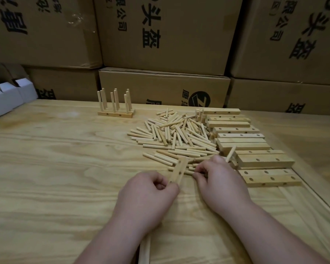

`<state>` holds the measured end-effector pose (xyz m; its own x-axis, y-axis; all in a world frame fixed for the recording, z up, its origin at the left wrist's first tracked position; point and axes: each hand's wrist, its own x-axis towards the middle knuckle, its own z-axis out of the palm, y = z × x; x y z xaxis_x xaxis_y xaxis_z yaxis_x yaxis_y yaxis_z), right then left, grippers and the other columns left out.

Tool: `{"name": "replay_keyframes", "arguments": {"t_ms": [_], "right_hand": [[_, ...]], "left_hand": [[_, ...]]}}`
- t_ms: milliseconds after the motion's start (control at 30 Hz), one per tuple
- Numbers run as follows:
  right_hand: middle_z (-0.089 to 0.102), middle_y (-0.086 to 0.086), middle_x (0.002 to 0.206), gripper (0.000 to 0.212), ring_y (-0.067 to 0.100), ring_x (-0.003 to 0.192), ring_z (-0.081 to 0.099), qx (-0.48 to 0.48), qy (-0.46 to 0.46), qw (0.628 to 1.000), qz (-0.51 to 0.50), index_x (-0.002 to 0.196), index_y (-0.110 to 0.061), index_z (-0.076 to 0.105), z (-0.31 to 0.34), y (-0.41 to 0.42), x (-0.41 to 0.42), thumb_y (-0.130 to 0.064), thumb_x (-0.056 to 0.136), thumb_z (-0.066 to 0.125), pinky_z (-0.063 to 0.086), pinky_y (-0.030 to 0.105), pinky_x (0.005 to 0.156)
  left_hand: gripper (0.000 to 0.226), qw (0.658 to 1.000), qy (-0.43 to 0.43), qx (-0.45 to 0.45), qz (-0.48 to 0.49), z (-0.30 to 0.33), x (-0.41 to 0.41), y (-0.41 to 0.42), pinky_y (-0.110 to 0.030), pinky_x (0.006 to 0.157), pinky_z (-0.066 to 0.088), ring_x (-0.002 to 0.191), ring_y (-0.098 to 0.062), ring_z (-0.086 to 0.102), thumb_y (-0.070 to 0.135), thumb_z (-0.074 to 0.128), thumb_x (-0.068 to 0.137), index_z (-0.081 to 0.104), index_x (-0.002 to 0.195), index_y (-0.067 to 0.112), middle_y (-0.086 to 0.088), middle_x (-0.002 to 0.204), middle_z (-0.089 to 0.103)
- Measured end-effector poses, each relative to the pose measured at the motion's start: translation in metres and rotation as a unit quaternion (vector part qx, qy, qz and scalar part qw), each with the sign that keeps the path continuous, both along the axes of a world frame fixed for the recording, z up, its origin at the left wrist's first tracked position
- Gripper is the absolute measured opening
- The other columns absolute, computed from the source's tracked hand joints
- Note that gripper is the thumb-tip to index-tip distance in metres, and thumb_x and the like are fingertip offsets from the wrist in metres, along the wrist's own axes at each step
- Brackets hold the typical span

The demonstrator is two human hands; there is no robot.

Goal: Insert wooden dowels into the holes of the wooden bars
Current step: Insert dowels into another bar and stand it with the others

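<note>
Item: wooden bar, short, with holes along its upper face. Held at its near end by the left hand, fingers curled and pinching it; the bar slants up and away over the near edge of the dowel pile, toward the middle of the table.

Item: right hand. Fingers curled down among the nearest dowels of the pile; a single dowel sticks up at a tilt from its far side, between thumb and forefinger as far as can be told.

Item: dowel pile. Loose, many pieces lying crosswise in all directions, centre-right of the table, its right edge touching the stacked bars.

Item: stacked bars. Drilled bars laid side by side in a row running from the far edge toward the right edge, holes visible on top and side faces.

Item: finished assembly. Bars with upright dowels standing in them, near the far edge, left of the pile and well apart from it.

Item: white cartons, at the far left corner.

Item: brown cardboard boxes, stacked behind the far edge, printed with black characters.

Item: long wooden stick, at the near edge, partly hidden under the left forearm.
</note>
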<state>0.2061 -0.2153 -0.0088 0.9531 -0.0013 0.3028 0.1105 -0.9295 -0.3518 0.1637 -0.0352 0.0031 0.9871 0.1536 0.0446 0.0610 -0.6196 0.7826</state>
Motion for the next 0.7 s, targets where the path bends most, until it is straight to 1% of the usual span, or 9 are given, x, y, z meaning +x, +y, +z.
{"name": "replay_keyframes", "arguments": {"t_ms": [100,200,233,300,333,433,500,600,700], "right_hand": [[0.046,-0.017,0.098,0.005,0.009,0.091,0.054,0.040,-0.015,0.999,0.012,0.091,-0.037,0.060,-0.001,0.000,-0.001,-0.039,0.094,0.058,0.051,0.033,0.079],[0.055,-0.018,0.091,0.008,0.005,0.084,0.056,0.094,-0.041,0.995,0.015,0.090,-0.037,0.053,-0.001,0.000,-0.003,-0.034,0.096,0.056,0.047,0.029,0.071],[0.059,-0.018,0.084,0.009,0.002,0.078,0.057,0.114,-0.041,0.993,0.014,0.089,-0.036,0.052,-0.001,0.000,-0.004,-0.034,0.096,0.056,0.047,0.028,0.066],[0.065,-0.018,0.075,0.009,-0.002,0.072,0.059,0.160,-0.032,0.986,0.023,0.088,-0.037,0.054,-0.002,0.001,-0.005,-0.035,0.095,0.058,0.045,0.021,0.058],[0.066,-0.019,0.075,0.009,-0.005,0.074,0.060,0.186,-0.028,0.982,0.036,0.087,-0.037,0.056,-0.003,0.001,-0.007,-0.034,0.095,0.059,0.043,0.014,0.057],[0.067,-0.023,0.084,0.015,-0.005,0.078,0.062,0.255,-0.030,0.963,0.082,0.092,-0.039,0.056,-0.002,0.003,-0.009,-0.025,0.095,0.061,0.043,0.008,0.064],[0.067,-0.020,0.085,0.022,0.000,0.075,0.062,0.283,-0.045,0.952,0.106,0.096,-0.041,0.054,-0.001,0.003,-0.011,-0.020,0.096,0.060,0.043,0.009,0.062],[0.065,-0.015,0.085,0.028,0.005,0.073,0.060,0.298,-0.064,0.942,0.140,0.097,-0.042,0.056,-0.002,0.004,-0.011,-0.014,0.097,0.057,0.042,0.011,0.061],[0.062,-0.015,0.087,0.035,0.007,0.080,0.059,0.296,-0.060,0.940,0.160,0.094,-0.041,0.064,-0.005,0.003,-0.011,-0.008,0.098,0.053,0.041,0.012,0.067]], "left_hand": [[0.016,0.983,-0.053,-0.172,0.049,0.002,0.006,0.006,-0.030,0.060,0.050,0.063,-0.004,0.065,0.041,0.071,0.083,0.071,0.079,0.026,0.011,0.071,0.072],[0.009,0.914,-0.049,-0.397,0.072,0.004,0.014,0.011,-0.033,0.062,0.052,0.080,-0.015,0.076,0.030,0.065,0.096,0.064,0.100,0.022,0.004,0.089,0.079],[0.012,0.893,-0.045,-0.442,0.073,0.004,0.016,0.012,-0.032,0.061,0.052,0.081,-0.017,0.077,0.028,0.064,0.097,0.060,0.107,0.021,0.001,0.093,0.079],[0.020,0.874,-0.051,-0.476,0.087,0.001,0.021,0.014,-0.028,0.056,0.051,0.073,-0.014,0.075,0.026,0.066,0.096,0.056,0.114,0.024,0.002,0.091,0.079],[0.024,0.866,-0.057,-0.488,0.096,0.000,0.022,0.016,-0.026,0.052,0.050,0.065,-0.012,0.072,0.024,0.068,0.095,0.056,0.116,0.026,0.003,0.084,0.078],[0.022,0.851,-0.058,-0.512,0.104,-0.005,0.027,0.020,-0.023,0.043,0.040,0.048,-0.009,0.054,0.017,0.066,0.095,0.059,0.112,0.028,0.005,0.063,0.063],[0.022,0.838,-0.064,-0.533,0.098,-0.005,0.029,0.021,-0.025,0.040,0.035,0.047,-0.010,0.049,0.013,0.059,0.096,0.060,0.108,0.032,0.004,0.068,0.062],[0.040,0.811,-0.074,-0.568,0.118,-0.005,0.031,0.022,-0.025,0.043,0.033,0.046,-0.014,0.046,0.005,0.047,0.091,0.053,0.110,0.040,0.000,0.073,0.066],[0.039,0.821,-0.069,-0.558,0.097,-0.005,0.029,0.021,-0.027,0.044,0.038,0.049,-0.015,0.051,0.006,0.042,0.093,0.059,0.112,0.035,-0.004,0.083,0.073]]}}
